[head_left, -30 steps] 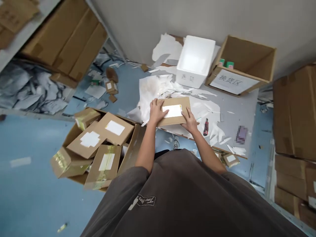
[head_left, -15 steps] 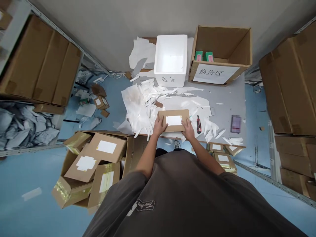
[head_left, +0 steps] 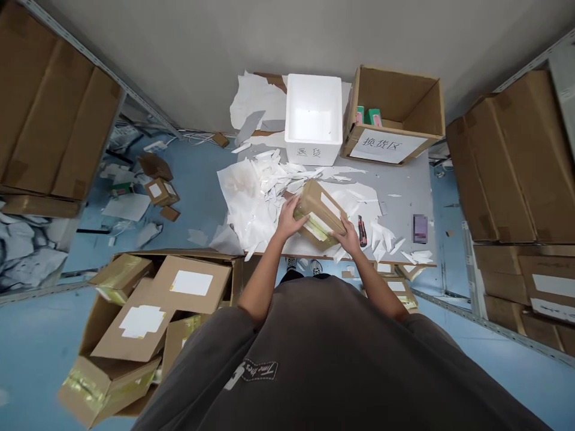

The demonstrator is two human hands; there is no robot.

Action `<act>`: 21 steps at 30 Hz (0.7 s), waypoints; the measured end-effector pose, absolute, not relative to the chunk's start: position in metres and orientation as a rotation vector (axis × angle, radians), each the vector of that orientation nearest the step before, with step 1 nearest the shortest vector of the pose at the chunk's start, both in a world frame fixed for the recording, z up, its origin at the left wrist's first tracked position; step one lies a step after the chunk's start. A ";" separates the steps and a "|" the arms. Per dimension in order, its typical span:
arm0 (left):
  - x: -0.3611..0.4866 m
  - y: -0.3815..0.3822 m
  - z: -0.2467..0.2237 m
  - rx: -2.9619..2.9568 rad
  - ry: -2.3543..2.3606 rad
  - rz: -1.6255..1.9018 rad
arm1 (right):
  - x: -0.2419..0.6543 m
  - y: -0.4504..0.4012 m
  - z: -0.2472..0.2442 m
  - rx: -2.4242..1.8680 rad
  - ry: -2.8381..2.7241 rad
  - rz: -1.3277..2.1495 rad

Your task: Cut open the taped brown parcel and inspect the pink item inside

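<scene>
A brown cardboard box (head_left: 320,206) with white labels and shiny yellowish tape is tilted over the near part of the table, its taped side turned toward me. My left hand (head_left: 290,219) grips its left end, thumb along the taped side. At the lower right corner, my right hand (head_left: 349,236) holds the same box with fingers wrapped over the edge. Just right of that hand lies a red and black box cutter (head_left: 362,231) on the table. Torn white paper strips (head_left: 269,179) are heaped left of and behind the box.
At the back of the table (head_left: 399,197) stand a white foam box (head_left: 313,152) and an open carton (head_left: 395,146) holding green packages. A large carton of parcels (head_left: 236,281) is at the lower left. Shelves with cartons (head_left: 516,167) flank both sides. A blurred purple item (head_left: 420,228) lies at right.
The box has been tipped up and turned, so its taped side now shows instead of only its flat labelled face. Both hands still hold it. The camera view has shifted slightly.
</scene>
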State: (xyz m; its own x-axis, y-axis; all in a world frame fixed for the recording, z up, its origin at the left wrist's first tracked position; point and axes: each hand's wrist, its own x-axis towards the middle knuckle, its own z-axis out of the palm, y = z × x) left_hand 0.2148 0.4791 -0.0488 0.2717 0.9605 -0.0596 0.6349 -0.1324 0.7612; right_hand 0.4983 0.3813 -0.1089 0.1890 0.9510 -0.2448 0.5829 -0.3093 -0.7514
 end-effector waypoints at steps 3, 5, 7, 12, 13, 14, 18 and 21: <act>0.214 0.509 -0.033 2.035 1.407 0.564 | 0.472 0.381 -0.107 -2.036 -1.050 1.164; 0.217 0.509 -0.040 2.070 1.393 0.508 | 0.455 0.378 -0.111 -2.096 -0.776 1.335; 0.221 0.493 -0.059 2.073 1.295 0.368 | 0.442 0.373 -0.116 -2.162 -0.606 1.422; 0.216 0.438 -0.117 2.048 1.086 -0.031 | 0.437 0.356 -0.121 -2.334 -0.757 1.219; 0.212 0.432 -0.125 2.059 1.073 0.023 | 0.439 0.351 -0.122 -2.325 -0.878 1.146; 0.209 0.427 -0.132 2.060 1.060 0.085 | 0.440 0.346 -0.122 -2.293 -1.016 1.086; 0.202 0.417 -0.149 1.937 1.048 0.287 | 0.435 0.322 -0.128 -2.164 -1.449 1.002; 0.208 0.409 -0.150 1.801 1.105 0.351 | 0.427 0.314 -0.130 -2.200 -1.565 0.910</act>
State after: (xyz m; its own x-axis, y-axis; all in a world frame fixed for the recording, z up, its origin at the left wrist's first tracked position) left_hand 0.2075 0.4093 -0.1497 0.5482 0.8064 -0.2218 0.5304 -0.1302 0.8377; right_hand 0.4270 0.3137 -0.1302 0.2099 0.9223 -0.3245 0.7380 -0.3672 -0.5662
